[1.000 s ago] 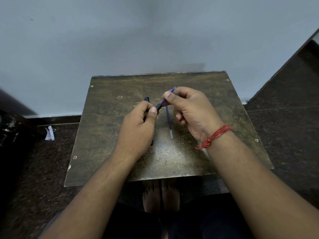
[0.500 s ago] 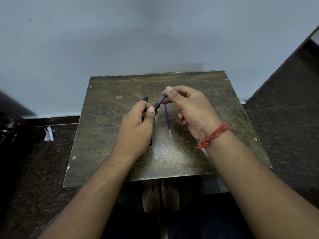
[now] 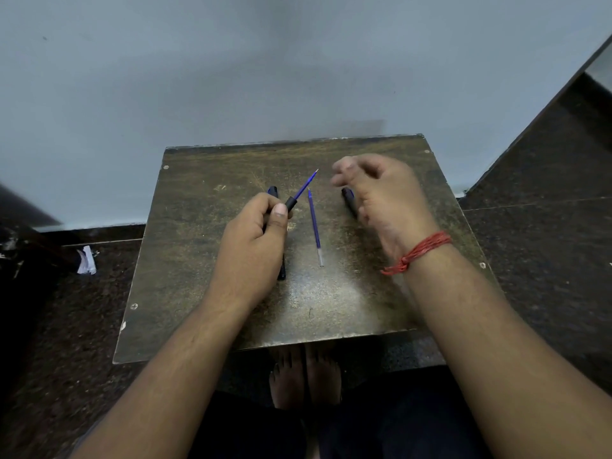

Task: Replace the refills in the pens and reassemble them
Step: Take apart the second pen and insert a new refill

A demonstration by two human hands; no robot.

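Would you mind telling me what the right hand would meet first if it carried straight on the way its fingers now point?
The right hand, blurred, points its fingers leftward. Going straight on, it would probably first meet the thin blue refill sticking out of the black pen barrel in the left hand; depth is unclear.

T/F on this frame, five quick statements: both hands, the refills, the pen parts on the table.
1. The left hand holds a pen barrel with a blue refill sticking out of it. True.
2. The right hand grips that refill. False: it is off the refill, blurred, its fingers loose above a dark pen part.
3. A loose refill lies on the table between the hands. True.
4. The loose refill rests on a sheet of paper. False: it lies on the bare tabletop.
5. A red thread is tied around the left wrist. False: it is on the right wrist.
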